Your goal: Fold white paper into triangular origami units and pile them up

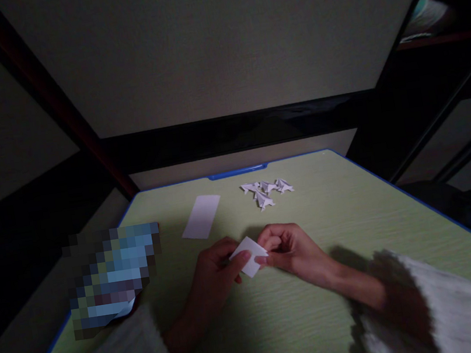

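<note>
A small white piece of folded paper (250,248), diamond-shaped from here, is held between my two hands above the middle of the table. My left hand (217,270) pinches its left side, the thumb lying across the front. On the right corner, my right hand (291,251) grips the paper between thumb and bent fingers. Behind the hands lie several folded white paper figures (264,199) with pointed tips, grouped close together. A flat white sheet of paper (201,217) rests on the table to their left.
The light green table (356,211) has a blue rim and a blue handle (238,171) at its far edge. A blurred-out bluish object (122,276) lies at the left side. Cabinet panels (220,43) stand behind the table, with a dark shelf at right.
</note>
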